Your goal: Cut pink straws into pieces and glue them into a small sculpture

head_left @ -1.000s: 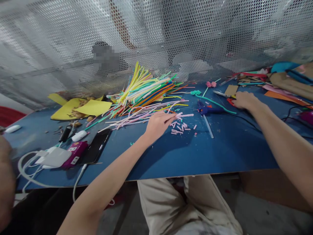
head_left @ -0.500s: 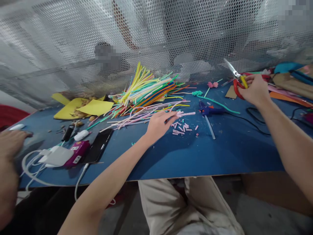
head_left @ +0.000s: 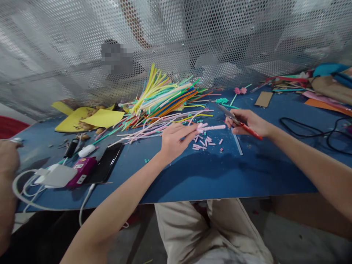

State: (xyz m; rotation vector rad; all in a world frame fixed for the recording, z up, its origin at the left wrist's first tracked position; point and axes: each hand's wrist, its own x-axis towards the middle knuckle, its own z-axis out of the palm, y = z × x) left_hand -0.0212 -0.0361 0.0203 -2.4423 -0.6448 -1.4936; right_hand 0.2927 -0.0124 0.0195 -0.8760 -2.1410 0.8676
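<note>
My left hand [head_left: 177, 137] pinches a pale pink twisted pipe cleaner piece [head_left: 214, 127], whose free end points right. In my right hand [head_left: 249, 123] are scissors [head_left: 249, 130] with red handles, the blades angled up and left above the table. The tip of the pink piece lies just left of the right hand's fingers. Cut pink bits [head_left: 202, 143] are scattered on the table below the left hand. A clear glue stick [head_left: 237, 144] sticks out from beneath the right hand, which covers most of the glue gun.
Behind the left hand lies a heap of coloured pipe cleaners [head_left: 167, 97]. A phone [head_left: 107, 163], a purple power block [head_left: 82, 172] and white cables are at left, near another person's hand [head_left: 9, 157]. Brown card [head_left: 263, 99] and a black cord [head_left: 308, 136] lie right.
My right hand has brought the scissors from the back right leftward and down, close to the pink piece. My left hand keeps its pinch in nearly the same place.
</note>
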